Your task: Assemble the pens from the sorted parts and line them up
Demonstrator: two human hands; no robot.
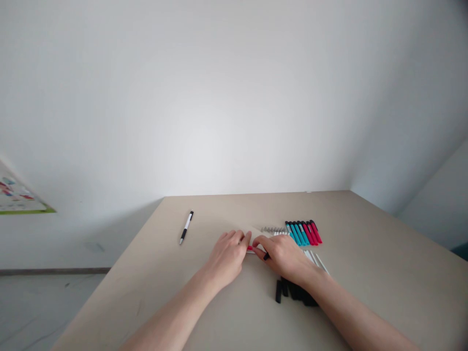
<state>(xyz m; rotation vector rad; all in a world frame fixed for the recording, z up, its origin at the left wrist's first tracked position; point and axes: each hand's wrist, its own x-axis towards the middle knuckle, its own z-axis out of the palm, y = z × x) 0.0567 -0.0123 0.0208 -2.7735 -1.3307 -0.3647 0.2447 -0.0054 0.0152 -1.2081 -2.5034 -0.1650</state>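
My left hand (228, 256) and my right hand (283, 253) meet near the middle of the table, fingers bent and closed. Between their fingertips shows a small red pen barrel (249, 248), mostly covered, with a thin white piece (250, 252) just below it. A black pen grip (266, 256) pokes out from under the curled fingers of my right hand. Beneath my right wrist and forearm lie several black grips (298, 292) and white pen parts (314, 260), partly hidden. Small springs (272, 229) lie in a row just beyond my right hand.
Teal pen barrels (298, 234) and red pen barrels (312, 233) with black tops stand in a neat row at the right. A white-and-black pen (186, 227) lies at the left. A wall (234, 122) rises behind the beige table (146, 273).
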